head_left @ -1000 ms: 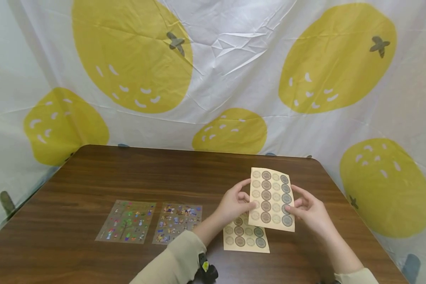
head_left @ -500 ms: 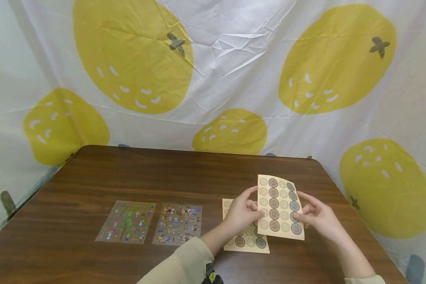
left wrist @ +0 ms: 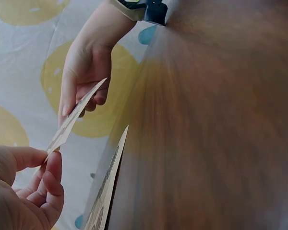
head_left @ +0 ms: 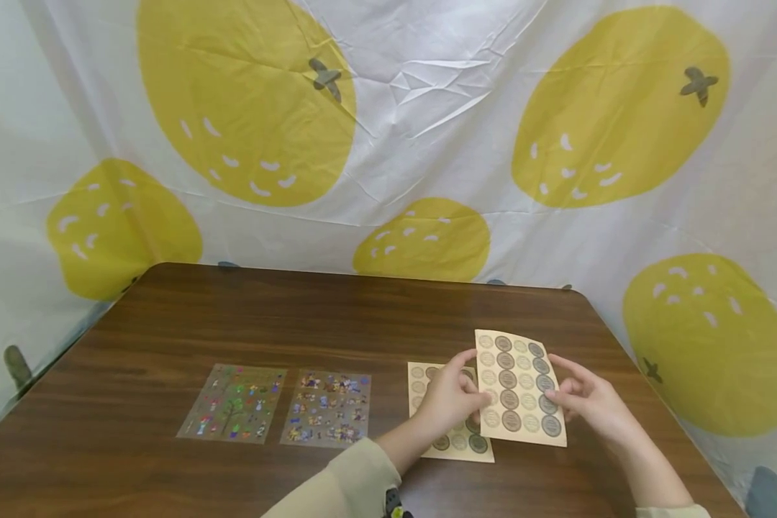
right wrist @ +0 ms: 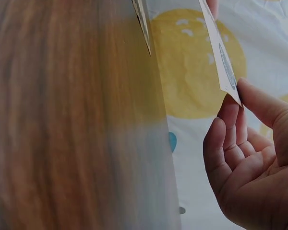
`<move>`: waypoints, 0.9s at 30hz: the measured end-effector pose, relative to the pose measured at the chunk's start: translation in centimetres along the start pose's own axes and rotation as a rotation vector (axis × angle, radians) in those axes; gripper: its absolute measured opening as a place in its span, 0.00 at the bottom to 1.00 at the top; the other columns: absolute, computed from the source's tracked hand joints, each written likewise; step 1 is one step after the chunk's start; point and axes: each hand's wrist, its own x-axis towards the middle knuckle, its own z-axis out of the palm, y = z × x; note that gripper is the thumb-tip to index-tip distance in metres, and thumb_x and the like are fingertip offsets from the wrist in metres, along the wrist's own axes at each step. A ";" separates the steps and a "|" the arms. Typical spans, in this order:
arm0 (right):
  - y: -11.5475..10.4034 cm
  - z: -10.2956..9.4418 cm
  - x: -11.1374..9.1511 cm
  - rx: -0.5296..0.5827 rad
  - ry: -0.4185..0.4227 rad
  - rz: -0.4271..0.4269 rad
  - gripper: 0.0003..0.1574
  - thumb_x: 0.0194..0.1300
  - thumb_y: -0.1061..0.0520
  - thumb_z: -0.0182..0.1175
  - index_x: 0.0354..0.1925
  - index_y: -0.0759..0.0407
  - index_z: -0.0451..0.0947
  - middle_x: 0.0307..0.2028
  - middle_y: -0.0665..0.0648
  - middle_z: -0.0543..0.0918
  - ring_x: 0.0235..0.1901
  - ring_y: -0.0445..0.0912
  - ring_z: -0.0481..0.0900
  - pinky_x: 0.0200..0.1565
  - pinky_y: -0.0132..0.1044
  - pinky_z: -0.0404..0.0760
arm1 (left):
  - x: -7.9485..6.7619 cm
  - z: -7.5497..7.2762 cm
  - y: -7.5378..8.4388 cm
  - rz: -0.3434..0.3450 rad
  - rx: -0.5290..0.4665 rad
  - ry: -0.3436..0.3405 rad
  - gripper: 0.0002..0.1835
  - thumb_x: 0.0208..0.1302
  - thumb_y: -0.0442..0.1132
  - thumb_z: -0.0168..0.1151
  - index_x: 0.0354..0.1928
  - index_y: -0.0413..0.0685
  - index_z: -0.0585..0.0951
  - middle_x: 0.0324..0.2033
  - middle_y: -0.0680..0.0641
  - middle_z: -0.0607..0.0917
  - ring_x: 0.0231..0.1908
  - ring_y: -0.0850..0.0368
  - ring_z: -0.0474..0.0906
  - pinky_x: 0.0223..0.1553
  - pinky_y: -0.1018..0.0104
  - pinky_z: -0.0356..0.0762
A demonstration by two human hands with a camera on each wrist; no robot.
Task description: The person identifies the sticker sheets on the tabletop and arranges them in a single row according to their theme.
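Observation:
Both hands pinch a cream sticker sheet (head_left: 516,392) printed with rows of round stickers, raised off the table and slightly curved. My left hand (head_left: 450,396) has its left edge between thumb and fingers; my right hand (head_left: 592,404) has the right edge. In the left wrist view the raised sheet (left wrist: 77,117) is seen nearly edge-on, between the two hands. A second cream sticker sheet (head_left: 456,447) of the same kind lies on the table, partly hidden behind the left hand and the raised sheet.
To the left, two transparent sticker sheets lie side by side: one with a tree and small figures (head_left: 233,406), one with cartoon characters (head_left: 326,409). The brown wooden table (head_left: 285,309) ends at a white curtain (head_left: 427,144) with yellow fruit prints behind.
Both hands have moved the raised sheet right and down toward the front, still pinching its edges. More of the sheet lying on the table now shows. The transparent sheets stayed put.

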 end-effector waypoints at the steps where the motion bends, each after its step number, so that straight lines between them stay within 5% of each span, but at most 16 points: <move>1: 0.0 0.0 0.0 0.001 0.002 0.004 0.44 0.54 0.63 0.62 0.64 0.69 0.52 0.21 0.59 0.77 0.18 0.46 0.75 0.21 0.40 0.76 | 0.0 0.1 0.0 -0.010 0.008 0.005 0.39 0.47 0.28 0.65 0.63 0.49 0.63 0.13 0.52 0.78 0.12 0.50 0.75 0.10 0.74 0.62; 27: 1.7 -1.1 -0.4 -0.010 -0.026 0.172 0.48 0.52 0.62 0.64 0.66 0.66 0.51 0.23 0.61 0.78 0.19 0.49 0.77 0.21 0.42 0.77 | 0.0 2.6 0.0 -0.135 0.096 0.069 0.39 0.43 0.24 0.65 0.62 0.44 0.65 0.08 0.50 0.75 0.06 0.58 0.72 0.11 0.70 0.72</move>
